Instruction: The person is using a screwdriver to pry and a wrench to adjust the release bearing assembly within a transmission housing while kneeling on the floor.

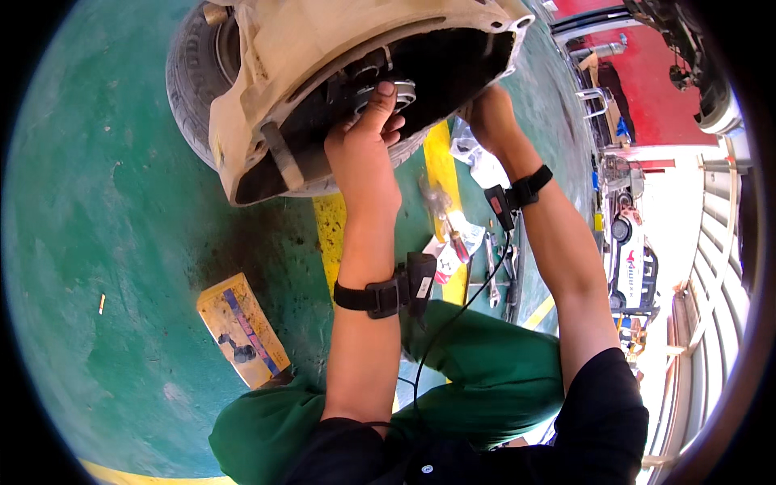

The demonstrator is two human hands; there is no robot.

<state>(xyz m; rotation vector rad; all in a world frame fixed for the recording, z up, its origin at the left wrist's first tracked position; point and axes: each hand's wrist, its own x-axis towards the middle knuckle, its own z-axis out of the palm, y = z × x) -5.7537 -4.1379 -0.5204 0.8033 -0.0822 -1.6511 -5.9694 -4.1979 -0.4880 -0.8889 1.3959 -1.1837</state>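
In the head view, a dusty, tan bell housing (295,40) fills the top centre of the frame, over a tyre (190,97). Its open mouth is turned toward the bottom of the frame and slightly right, toward the wearer; the long axis of that mouth slants from the lower left up to the upper right. A short metal bar (283,158) slants across the mouth's lower-left end, and a shiny ring-shaped bearing (404,93) sits deep inside.

The housing's upper edge is cut off by the frame, the right part of its interior is lost in black shadow, and the tyre is largely covered by the casting. The parts around the bearing are hard to make out.

The hands are apart. The left hand (361,153) reaches into the mouth, half curled, thumb raised against or just in front of the bearing; whether it grips cannot be told. The right hand (491,120) is at the housing's right rim, its fingers hidden behind the edge, so its closure cannot be told either.

On the green floor (121,242) lie a worn yellowish carton (242,331) at lower left and, right of centre, a screwdriver (459,246) and a wrench (491,271).
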